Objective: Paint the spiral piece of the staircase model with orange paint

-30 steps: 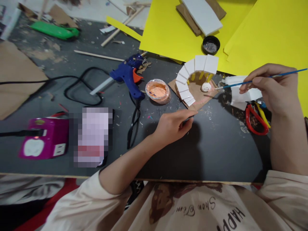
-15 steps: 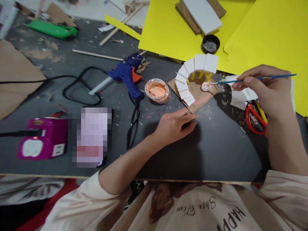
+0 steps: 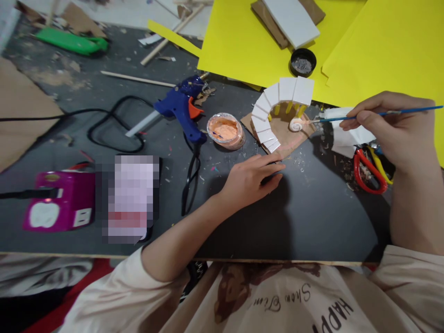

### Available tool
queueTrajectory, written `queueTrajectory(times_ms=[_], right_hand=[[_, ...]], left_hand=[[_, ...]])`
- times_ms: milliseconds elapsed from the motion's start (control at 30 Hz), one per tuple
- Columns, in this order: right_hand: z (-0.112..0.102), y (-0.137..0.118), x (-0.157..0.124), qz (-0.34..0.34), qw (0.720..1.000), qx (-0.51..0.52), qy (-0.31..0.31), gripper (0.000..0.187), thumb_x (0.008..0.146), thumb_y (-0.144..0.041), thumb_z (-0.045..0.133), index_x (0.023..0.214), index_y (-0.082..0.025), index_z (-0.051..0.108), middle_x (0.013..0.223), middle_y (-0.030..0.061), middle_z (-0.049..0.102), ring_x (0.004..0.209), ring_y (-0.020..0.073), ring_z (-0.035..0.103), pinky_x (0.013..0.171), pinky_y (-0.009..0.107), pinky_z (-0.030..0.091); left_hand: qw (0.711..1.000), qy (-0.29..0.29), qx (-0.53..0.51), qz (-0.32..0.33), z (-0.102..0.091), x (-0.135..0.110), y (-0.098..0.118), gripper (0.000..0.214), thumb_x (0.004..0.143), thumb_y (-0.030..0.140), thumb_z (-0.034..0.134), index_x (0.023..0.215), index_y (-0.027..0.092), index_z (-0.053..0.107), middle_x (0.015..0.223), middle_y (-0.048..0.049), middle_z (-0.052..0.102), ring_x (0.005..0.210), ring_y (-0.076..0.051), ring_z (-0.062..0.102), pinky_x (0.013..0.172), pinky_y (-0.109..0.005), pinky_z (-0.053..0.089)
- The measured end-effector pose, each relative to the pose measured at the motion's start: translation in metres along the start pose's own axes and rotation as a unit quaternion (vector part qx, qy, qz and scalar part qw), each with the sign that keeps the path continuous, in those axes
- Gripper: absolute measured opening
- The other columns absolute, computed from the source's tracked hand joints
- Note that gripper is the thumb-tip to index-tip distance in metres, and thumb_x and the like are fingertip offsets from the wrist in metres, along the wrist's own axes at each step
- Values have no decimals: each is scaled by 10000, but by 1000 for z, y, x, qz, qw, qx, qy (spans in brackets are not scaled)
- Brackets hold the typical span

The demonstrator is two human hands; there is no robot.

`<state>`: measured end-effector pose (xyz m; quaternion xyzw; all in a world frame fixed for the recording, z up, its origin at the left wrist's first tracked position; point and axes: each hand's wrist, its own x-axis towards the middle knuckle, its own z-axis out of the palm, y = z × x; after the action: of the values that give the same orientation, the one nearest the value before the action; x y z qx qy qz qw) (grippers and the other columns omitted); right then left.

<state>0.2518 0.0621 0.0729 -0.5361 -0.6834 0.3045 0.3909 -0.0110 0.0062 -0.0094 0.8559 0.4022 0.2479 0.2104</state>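
Paintbrush [image 3: 357, 116] tip against blurry shell [image 3: 296, 124]

R hand [image 3: 398, 132] holds paintbrush [image 3: 374, 114] w/ tip on small shell [image 3: 296, 124]; L hand [image 3: 251, 178] steadies cardboard base [image 3: 289, 136].

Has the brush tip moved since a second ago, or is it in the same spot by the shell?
Yes. The brush tip has moved left toward the white shell on the cardboard base; it now touches the shell's right edge.
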Motion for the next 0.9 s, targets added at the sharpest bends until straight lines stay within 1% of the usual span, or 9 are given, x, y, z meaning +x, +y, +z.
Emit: queueTrajectory(times_ms=[100,167,267,333,467,533,900], right_hand=[[-3,-2,0,-1,1000,-27,-7,88,782,-128,643,746,-196,686,663,-35,691,652,101,682,597,241,520],[-3,-3,-1,-4,999,-37,-5,124,769,-98,634,735,-205,687,650,-45,683,641,96,673,591,237,514],[2,-6,-3,-12,1000,-3,23,169,784,-83,605,768,-220,702,665,-57,675,659,90,679,626,235,526],[7,-7,-5,-19,999,23,30,151,809,-115,609,814,-227,710,698,-53,686,687,92,686,655,235,537],[16,-4,-8,-13,1000,24,-10,97,834,-192,624,848,-243,705,788,-47,703,740,104,691,692,247,555],[17,-3,-8,-11,1000,12,-15,97,837,-201,620,851,-252,702,808,-49,702,767,110,694,708,254,555],[7,-8,-8,-33,999,-40,5,96,821,-157,623,808,-215,699,736,-19,710,705,116,687,624,248,513]], left_hand=[[1000,3,1,2,0,0,0,257,918,286,478,1053,203,681,1175,-62,695,940,-179,690,816,-294,521],[1000,7,0,5,0,0,-1,253,916,284,484,1053,200,679,1173,-63,697,934,-179,692,813,-294,522],[1000,10,-3,7,0,0,0,247,909,275,495,1052,188,677,1165,-66,700,934,-182,693,806,-292,525],[1000,8,-3,4,0,0,0,248,909,271,495,1053,183,677,1166,-66,699,945,-184,691,812,-292,526],[1000,-2,-3,-6,-1,1,0,260,913,287,485,1067,193,673,1176,-60,695,977,-179,683,838,-291,525],[1000,-3,-4,-9,-1,1,1,260,912,289,487,1069,195,672,1172,-59,696,984,-178,682,840,-288,525],[1000,9,-22,-5,0,0,1,239,906,271,503,1050,180,671,1167,-67,699,987,-191,687,842,-304,532]])
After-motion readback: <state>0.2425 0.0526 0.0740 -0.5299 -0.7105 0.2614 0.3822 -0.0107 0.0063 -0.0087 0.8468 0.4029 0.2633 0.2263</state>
